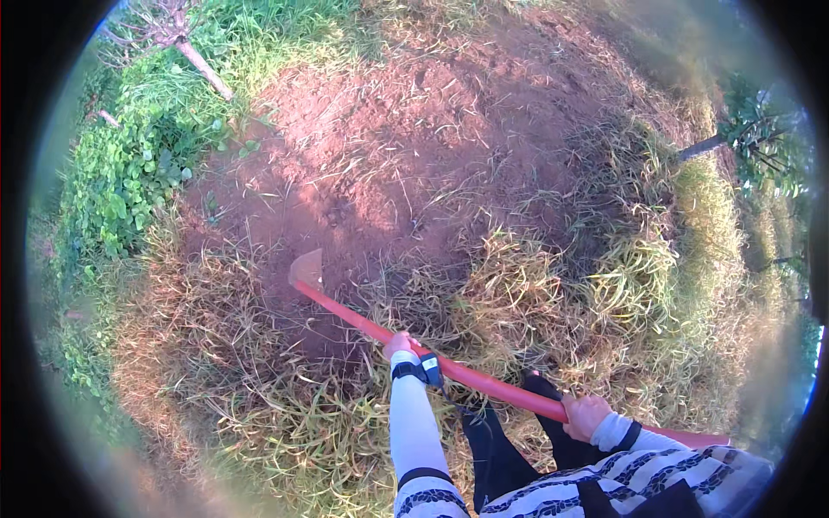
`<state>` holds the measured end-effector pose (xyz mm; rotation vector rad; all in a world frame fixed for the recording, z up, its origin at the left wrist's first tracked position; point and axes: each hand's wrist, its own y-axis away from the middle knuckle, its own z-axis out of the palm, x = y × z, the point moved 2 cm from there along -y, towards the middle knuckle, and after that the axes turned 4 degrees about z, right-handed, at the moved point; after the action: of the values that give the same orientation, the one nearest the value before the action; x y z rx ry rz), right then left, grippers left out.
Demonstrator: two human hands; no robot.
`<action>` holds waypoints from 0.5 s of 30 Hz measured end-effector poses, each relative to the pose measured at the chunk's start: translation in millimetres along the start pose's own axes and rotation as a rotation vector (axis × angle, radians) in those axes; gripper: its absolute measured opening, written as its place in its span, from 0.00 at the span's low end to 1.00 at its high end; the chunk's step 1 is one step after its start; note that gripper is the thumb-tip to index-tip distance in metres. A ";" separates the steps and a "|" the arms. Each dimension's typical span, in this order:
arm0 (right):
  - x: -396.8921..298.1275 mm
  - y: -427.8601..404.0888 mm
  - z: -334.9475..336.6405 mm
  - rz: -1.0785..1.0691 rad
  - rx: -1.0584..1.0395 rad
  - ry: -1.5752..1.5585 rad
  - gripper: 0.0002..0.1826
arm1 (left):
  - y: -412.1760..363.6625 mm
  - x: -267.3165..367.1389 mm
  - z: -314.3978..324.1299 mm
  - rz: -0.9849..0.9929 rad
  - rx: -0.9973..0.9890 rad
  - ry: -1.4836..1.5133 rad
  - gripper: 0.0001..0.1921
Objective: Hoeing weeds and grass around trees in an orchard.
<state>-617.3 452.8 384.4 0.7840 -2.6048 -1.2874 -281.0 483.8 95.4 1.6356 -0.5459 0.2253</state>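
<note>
A hoe with a long red handle [489,385] crosses in front of my body, running from lower right up to the left. My left hand [400,343] grips the handle partway toward the head, and a dark strap with a small device circles that wrist. Farther back, my right hand [585,416] is closed around the same handle. The metal hoe blade [307,269] is over reddish soil, beside cut dry grass; whether it touches the ground I cannot tell.
Bare reddish soil [388,162] with loose grass blades lies ahead. Heaps of dry grass [511,278] surround my feet. Green leafy plants [123,194] grow at left, near a thin trunk [204,68]. Another small tree [703,147] stands at right.
</note>
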 end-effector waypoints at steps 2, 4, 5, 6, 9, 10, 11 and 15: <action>53.4 48.9 9.8 0.156 -0.128 0.075 0.15 | 39.2 -128.9 21.5 -0.201 -0.032 0.001 0.04; 101.1 132.1 -27.7 0.365 -0.374 -0.106 0.14 | 127.3 -238.0 31.2 -0.213 0.069 -0.287 0.07; 147.1 205.2 -23.3 0.504 -0.354 -0.129 0.13 | 241.5 -252.5 58.7 -0.410 -0.067 -0.277 0.04; 149.0 262.2 -31.2 0.632 -0.378 0.001 0.12 | 277.6 -289.9 48.4 -0.448 -0.162 -0.232 0.05; 162.9 298.9 -29.4 0.659 -0.403 0.087 0.14 | 306.4 -335.4 26.5 -0.740 -0.405 -0.514 0.11; 172.0 295.4 -27.7 0.618 -0.393 0.094 0.14 | 295.4 -341.5 22.5 -0.727 -0.404 -0.505 0.11; 178.6 286.4 -23.8 0.568 -0.380 0.110 0.15 | 278.4 -348.3 18.8 -0.744 -0.348 -0.391 0.14; 200.8 265.9 8.6 0.514 -0.321 0.089 0.16 | 289.9 -295.8 28.5 -0.627 -0.107 -0.273 0.12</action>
<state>-896.5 490.4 562.5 0.1024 -2.2296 -1.4027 -678.7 504.9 212.6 1.6613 -0.2197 -0.4869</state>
